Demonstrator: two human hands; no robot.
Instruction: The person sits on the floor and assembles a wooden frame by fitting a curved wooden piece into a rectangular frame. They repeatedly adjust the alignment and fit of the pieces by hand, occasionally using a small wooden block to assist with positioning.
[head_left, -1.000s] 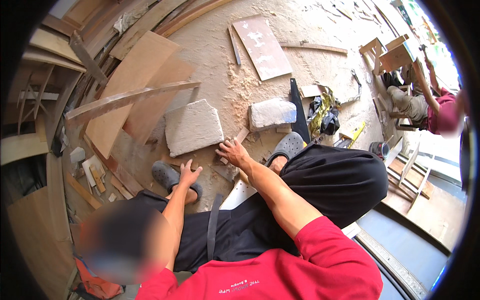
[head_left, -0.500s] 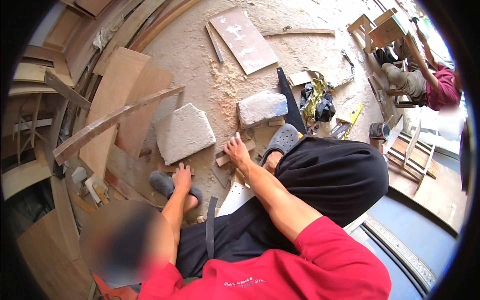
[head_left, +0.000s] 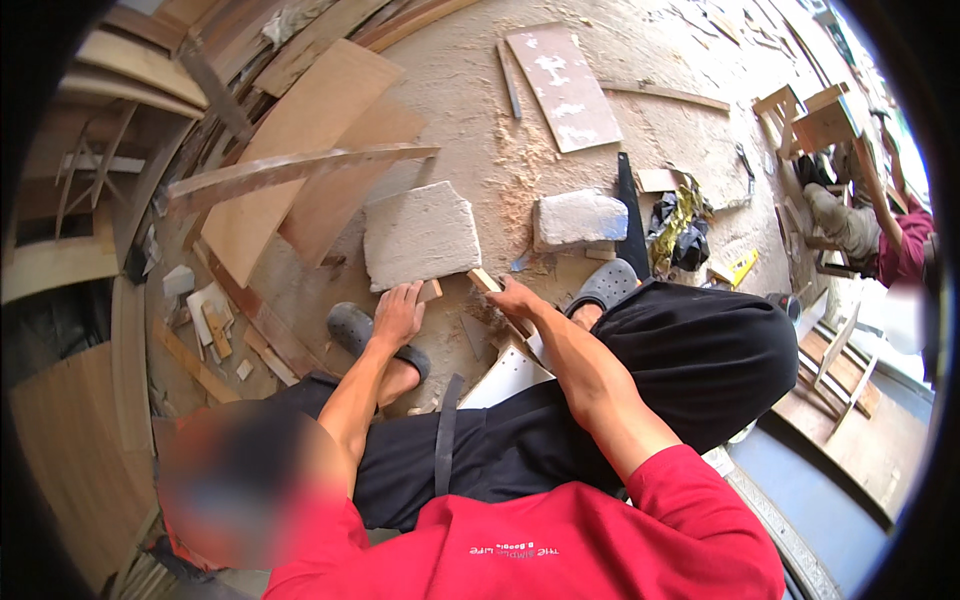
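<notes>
My left hand (head_left: 398, 315) is closed on a small wooden block (head_left: 430, 290), just below the near edge of a rough pale stone slab (head_left: 420, 238). My right hand (head_left: 515, 300) grips a short wooden strip (head_left: 485, 281), its far end beside the slab's near right corner. A gap of bare floor separates the two pieces of wood. Part of each piece is hidden by my fingers. Between my legs is a white panel with small holes (head_left: 508, 378), and a dark flat triangular piece (head_left: 473, 333) lies close to it.
A second stone block (head_left: 580, 219) lies to the right, beside a black handsaw blade (head_left: 630, 220). Plywood sheets (head_left: 300, 150) and a long plank (head_left: 300, 172) lie at left, with wood scraps (head_left: 212, 325) nearer. Another person (head_left: 900, 240) sits far right by a wooden stool (head_left: 828, 120).
The whole view has shifted, so the floor things appear further right. My right hand has turned its wooden strip to point toward the slab. My left hand now holds its block closer to the slab.
</notes>
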